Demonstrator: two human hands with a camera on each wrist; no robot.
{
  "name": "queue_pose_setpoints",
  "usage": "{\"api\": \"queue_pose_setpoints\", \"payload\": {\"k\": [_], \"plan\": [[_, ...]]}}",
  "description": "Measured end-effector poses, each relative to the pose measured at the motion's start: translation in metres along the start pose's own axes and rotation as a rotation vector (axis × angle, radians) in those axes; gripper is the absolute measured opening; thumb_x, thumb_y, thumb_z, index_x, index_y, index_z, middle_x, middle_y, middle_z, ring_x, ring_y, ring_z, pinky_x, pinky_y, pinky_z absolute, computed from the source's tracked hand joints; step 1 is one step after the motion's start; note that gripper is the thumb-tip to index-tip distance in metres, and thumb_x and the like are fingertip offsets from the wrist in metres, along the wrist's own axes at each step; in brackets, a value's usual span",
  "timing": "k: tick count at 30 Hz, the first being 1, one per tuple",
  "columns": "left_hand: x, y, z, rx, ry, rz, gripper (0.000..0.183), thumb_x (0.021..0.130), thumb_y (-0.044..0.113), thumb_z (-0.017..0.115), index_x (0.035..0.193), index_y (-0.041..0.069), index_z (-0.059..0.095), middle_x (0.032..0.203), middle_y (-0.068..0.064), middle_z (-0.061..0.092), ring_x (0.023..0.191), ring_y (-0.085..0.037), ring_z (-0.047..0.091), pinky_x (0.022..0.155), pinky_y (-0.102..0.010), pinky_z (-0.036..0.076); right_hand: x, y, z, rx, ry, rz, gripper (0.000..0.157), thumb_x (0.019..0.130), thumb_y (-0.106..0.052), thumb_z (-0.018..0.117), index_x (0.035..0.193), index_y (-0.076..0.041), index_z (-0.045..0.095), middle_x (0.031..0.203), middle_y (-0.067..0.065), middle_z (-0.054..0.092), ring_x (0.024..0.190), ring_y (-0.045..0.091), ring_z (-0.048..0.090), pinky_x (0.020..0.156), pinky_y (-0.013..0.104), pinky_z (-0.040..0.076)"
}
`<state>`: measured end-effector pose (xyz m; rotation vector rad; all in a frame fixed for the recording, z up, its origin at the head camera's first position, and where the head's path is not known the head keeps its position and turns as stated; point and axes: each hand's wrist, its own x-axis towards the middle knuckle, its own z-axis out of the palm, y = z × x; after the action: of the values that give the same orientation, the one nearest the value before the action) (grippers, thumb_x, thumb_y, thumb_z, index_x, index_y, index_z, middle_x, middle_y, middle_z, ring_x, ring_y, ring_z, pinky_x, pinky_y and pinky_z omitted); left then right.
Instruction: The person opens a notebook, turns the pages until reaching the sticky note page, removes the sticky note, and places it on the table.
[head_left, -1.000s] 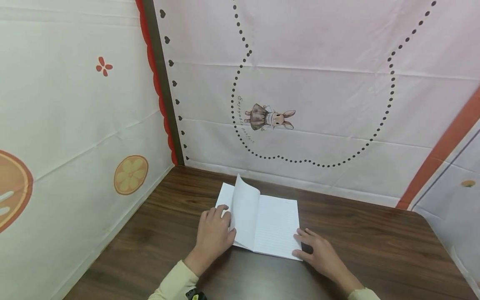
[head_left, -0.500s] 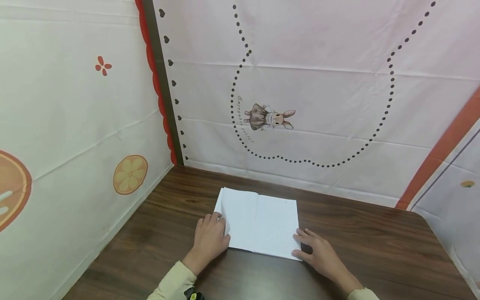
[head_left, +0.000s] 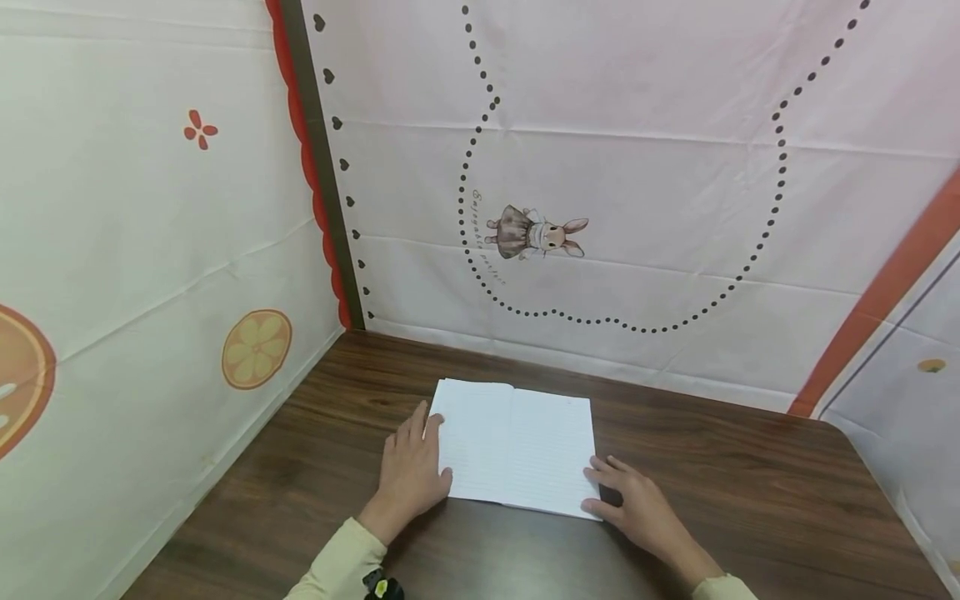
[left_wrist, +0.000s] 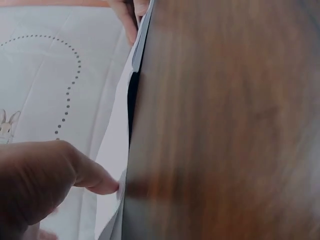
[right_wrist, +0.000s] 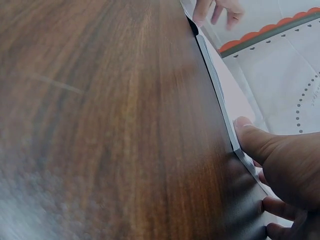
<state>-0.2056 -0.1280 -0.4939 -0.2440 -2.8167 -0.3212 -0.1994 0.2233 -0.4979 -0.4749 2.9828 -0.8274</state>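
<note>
An open notebook (head_left: 480,442) lies flat on the table, with ruled white pages. At its left edge rests my left hand (head_left: 410,468), fingers extended and spread, with the thumb at the lower left of the page. The left wrist view shows that thumb (left_wrist: 102,181) against the page near the lower edge. My right hand (head_left: 633,507) rests at the lower right edge, its thumb and index finger reaching onto the page and apart. In the right wrist view the right thumb (right_wrist: 250,134) lies on the notebook's corner, the other fingers lower along the side.
The dark wood-grain table (head_left: 300,492) carries the notebook. White printed cloth (head_left: 645,200) with a rabbit figure hangs behind it, and another white cloth (head_left: 150,250) hangs along the left side. A dark watch-like band (head_left: 382,586) sits by the left sleeve.
A raised page has come down flat on the left side. My left hand has moved left with it, and its fingers have straightened. The right hand has stayed in place.
</note>
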Motion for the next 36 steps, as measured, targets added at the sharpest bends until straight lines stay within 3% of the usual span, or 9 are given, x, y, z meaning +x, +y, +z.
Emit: {"api": "queue_pose_setpoints", "payload": {"k": [3,6,8,13,20,27,36], "plan": [[0.003,-0.005,0.001,0.004,-0.074,0.122,0.065,0.087,0.019,0.069,0.149,0.012,0.051,0.163,-0.023,0.031,0.145,-0.049,0.035,0.112,-0.064,0.035,0.000,0.001,-0.001,-0.008,0.001,-0.001,0.056,0.083,-0.040,0.083,0.130,-0.011,0.071,0.145,0.010,0.060,0.140,0.043,0.046,0.109,0.065,0.039],[0.003,-0.008,0.001,-0.019,-0.183,0.236,0.055,0.095,0.014,0.057,0.150,0.017,0.053,0.166,-0.020,0.026,0.152,-0.048,0.022,0.118,-0.066,0.025,-0.001,0.001,-0.001,-0.009,-0.001,0.003,0.056,0.083,-0.040,0.083,0.130,-0.012,0.072,0.145,0.010,0.060,0.140,0.044,0.046,0.109,0.066,0.039],[0.003,-0.009,0.001,-0.046,-0.234,0.274,0.048,0.101,0.015,0.050,0.148,0.016,0.056,0.166,-0.019,0.026,0.153,-0.047,0.018,0.119,-0.066,0.022,-0.001,0.001,-0.001,-0.010,0.000,0.006,0.056,0.083,-0.041,0.083,0.130,-0.012,0.072,0.145,0.010,0.060,0.140,0.044,0.046,0.109,0.066,0.039],[0.005,-0.015,0.001,-0.122,-0.294,0.294,0.044,0.108,0.030,0.048,0.149,0.014,0.055,0.164,-0.021,0.030,0.153,-0.047,0.017,0.121,-0.065,0.021,0.000,0.001,-0.001,-0.025,0.012,0.001,0.057,0.083,-0.043,0.082,0.130,-0.013,0.072,0.145,0.009,0.060,0.140,0.043,0.046,0.109,0.066,0.039],[0.008,-0.028,-0.001,-0.221,-0.386,0.331,0.055,0.105,0.038,0.055,0.152,0.010,0.049,0.162,-0.024,0.033,0.151,-0.046,0.027,0.121,-0.057,0.029,0.000,0.007,-0.005,-0.053,-0.007,-0.057,0.060,0.084,-0.047,0.080,0.132,-0.013,0.070,0.145,0.008,0.060,0.139,0.042,0.048,0.108,0.064,0.042],[0.009,-0.036,-0.003,-0.236,-0.419,0.328,0.058,0.104,0.039,0.057,0.154,0.012,0.046,0.165,-0.018,0.030,0.153,-0.041,0.024,0.120,-0.055,0.030,0.001,0.016,-0.014,-0.040,-0.094,-0.155,0.062,0.088,-0.049,0.075,0.136,-0.012,0.067,0.149,0.010,0.056,0.142,0.042,0.045,0.107,0.066,0.041],[0.010,-0.039,-0.001,-0.231,-0.417,0.343,0.059,0.104,0.039,0.058,0.154,0.011,0.046,0.165,-0.020,0.029,0.152,-0.042,0.025,0.120,-0.056,0.029,0.004,0.015,-0.025,-0.043,-0.170,-0.242,0.066,0.090,-0.053,0.071,0.137,-0.007,0.066,0.148,0.017,0.055,0.139,0.046,0.047,0.105,0.066,0.041]]}}
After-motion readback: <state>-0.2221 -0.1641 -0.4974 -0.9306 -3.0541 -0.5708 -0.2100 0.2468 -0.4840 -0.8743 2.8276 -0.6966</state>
